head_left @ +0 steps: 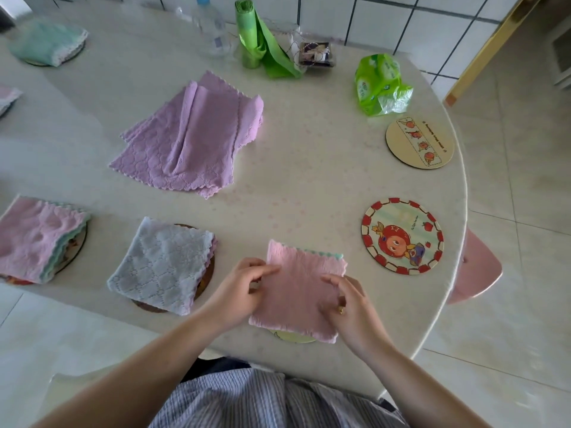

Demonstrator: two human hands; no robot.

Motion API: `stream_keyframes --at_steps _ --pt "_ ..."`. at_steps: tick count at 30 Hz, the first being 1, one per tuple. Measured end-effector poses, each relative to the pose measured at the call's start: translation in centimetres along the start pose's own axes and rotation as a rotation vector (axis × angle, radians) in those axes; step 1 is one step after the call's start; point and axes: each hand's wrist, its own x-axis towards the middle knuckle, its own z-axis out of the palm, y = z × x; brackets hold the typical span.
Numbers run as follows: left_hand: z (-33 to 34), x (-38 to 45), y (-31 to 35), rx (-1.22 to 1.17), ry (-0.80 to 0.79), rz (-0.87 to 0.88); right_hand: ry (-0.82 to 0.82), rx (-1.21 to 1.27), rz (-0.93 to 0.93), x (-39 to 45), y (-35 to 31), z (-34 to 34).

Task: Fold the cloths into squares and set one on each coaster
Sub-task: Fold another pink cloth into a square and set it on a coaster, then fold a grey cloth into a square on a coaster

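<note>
A pink cloth [301, 288] folded into a square lies near the table's front edge, covering a pale yellow coaster [292, 337] whose rim peeks out below it. My left hand [244, 288] pinches the cloth's left edge. My right hand [349, 307] rests on its right side with curled fingers. A grey folded cloth [160, 267] sits on a dark coaster [207, 273] to the left. Further left a pink folded cloth [37, 239] covers another coaster [78, 245]. Two bare coasters lie at right: a red-rimmed cartoon coaster [402, 236] and a beige coaster [420, 143]. Loose purple cloths [191, 137] lie mid-table.
A teal folded cloth [46, 41] sits on a coaster at far left back. A clear bottle [211, 29], a green bag roll [256, 41], a small dark packet [316, 54] and a green tissue pack [381, 84] stand along the back. A pink stool [475, 267] is beside the round table [309, 186].
</note>
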Motion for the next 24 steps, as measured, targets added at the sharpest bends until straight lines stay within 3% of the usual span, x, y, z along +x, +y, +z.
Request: stream_keyframes --at_steps 7,11,14,17,24 --pt "0.5 0.4 -0.1 0.089 0.022 0.027 0.053 -0.113 -0.047 -0.6 0.8 0.1" --pt "0.8 -0.8 -0.1 0.523 0.214 0.221 0.128 -0.360 -0.128 -1.3 0.3 0.0" --pt "1.1 -1.3 -0.5 0.758 0.075 0.423 0.013 -0.524 -0.244 -1.3 0.0 -0.1" --pt "1.2 -1.0 -1.2 0.815 -0.123 0.290 -0.149 -0.606 -0.178 -0.9 0.4 -0.4" --pt "-0.3 -0.2 -0.3 0.654 -0.167 0.247 -0.197 -0.697 -0.135 0.0 -1.4 -1.4"
